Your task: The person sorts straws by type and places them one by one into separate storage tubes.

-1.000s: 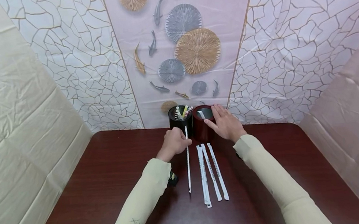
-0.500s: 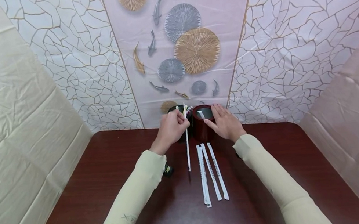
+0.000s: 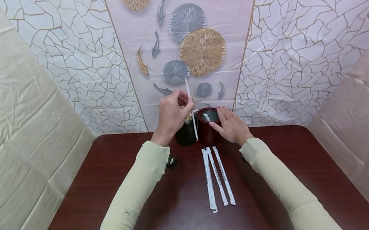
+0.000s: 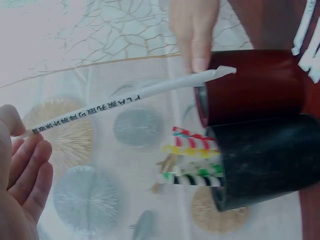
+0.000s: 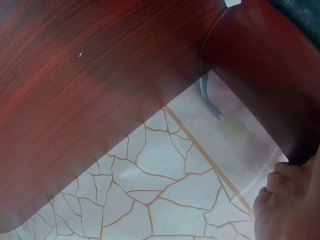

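My left hand (image 3: 172,113) pinches a paper-wrapped straw (image 4: 135,100) near one end, between thumb and fingertips. In the head view the straw stands nearly upright, its lower end passing in front of the gap between the two cups. My right hand (image 3: 232,125) rests on the right rim of a dark red cup (image 3: 208,137), fingers fairly straight, thumb at the near side. A white wrapped straw end (image 3: 207,117) shows inside that cup. Beside it on the left stands a black cup (image 4: 272,162) with several striped and coloured straws (image 4: 197,152) sticking out.
Several wrapped straws (image 3: 225,178) lie lengthwise on the dark reddish wooden table (image 3: 141,218), in front of the cups. A patterned cloth backdrop (image 3: 96,64) hangs just behind the cups, and pale padded panels (image 3: 27,148) flank the table.
My left hand has lifted the wrapped straw off the table's surface, upward and toward the cups. My right hand stays on the red cup; the straws on the table lie unchanged.
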`<state>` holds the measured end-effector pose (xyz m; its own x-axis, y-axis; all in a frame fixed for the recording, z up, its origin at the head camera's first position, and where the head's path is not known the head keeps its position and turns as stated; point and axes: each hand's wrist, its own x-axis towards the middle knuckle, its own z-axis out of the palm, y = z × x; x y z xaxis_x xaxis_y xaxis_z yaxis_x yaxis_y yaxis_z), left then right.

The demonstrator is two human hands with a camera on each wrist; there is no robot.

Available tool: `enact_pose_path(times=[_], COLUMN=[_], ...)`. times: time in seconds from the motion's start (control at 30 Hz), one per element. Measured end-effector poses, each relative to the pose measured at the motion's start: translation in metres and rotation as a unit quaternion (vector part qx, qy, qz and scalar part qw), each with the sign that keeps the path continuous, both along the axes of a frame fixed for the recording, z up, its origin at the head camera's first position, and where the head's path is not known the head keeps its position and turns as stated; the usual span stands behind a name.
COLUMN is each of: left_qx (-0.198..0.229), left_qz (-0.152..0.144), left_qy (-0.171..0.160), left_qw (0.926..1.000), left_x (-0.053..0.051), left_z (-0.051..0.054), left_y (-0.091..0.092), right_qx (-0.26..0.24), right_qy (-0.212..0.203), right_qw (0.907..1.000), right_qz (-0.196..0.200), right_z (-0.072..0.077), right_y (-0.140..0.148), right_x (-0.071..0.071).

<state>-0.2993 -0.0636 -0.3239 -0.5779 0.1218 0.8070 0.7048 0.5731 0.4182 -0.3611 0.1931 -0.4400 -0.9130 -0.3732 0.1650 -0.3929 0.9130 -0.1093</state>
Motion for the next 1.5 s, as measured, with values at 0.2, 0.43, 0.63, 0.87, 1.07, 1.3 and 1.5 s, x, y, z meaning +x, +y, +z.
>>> enact_pose_path(times=[0.2, 0.43, 0.63, 0.87, 1.07, 1.3, 1.5], left_qx=[0.01, 0.02, 0.022, 0.015, -0.008, -0.027, -0.033], left_qz=[0.004, 0.012, 0.029, 0.037, 0.064, 0.067, 0.055], left_qy=[0.034, 0.047, 0.046, 0.025, -0.004, -0.002, -0.074], left_qw=[0.9994, 0.9986, 0.9983, 0.9989, 0.9979, 0.9974, 0.9952], left_x=[-0.001, -0.003, -0.008, -0.016, -0.021, -0.027, -0.031], left_z=[0.014, 0.015, 0.012, 0.001, -0.015, -0.027, -0.032], left_y=[0.004, 0.008, 0.011, 0.018, 0.024, 0.032, 0.036], right_qx=[-0.005, -0.003, -0.001, -0.005, -0.001, -0.001, 0.001], right_qy=[0.001, 0.001, 0.0, 0.001, 0.002, 0.002, 0.005], right_qw=[1.0, 1.0, 1.0, 1.0, 1.0, 1.0, 1.0], right_qz=[0.001, 0.003, 0.001, 0.002, 0.0, -0.003, -0.004], right_z=[-0.001, -0.002, -0.001, -0.001, -0.002, -0.002, -0.003], right_y=[0.001, 0.0, 0.0, 0.0, -0.001, -0.001, -0.001], right_x=[0.0, -0.001, -0.001, -0.001, 0.0, 0.0, 0.0])
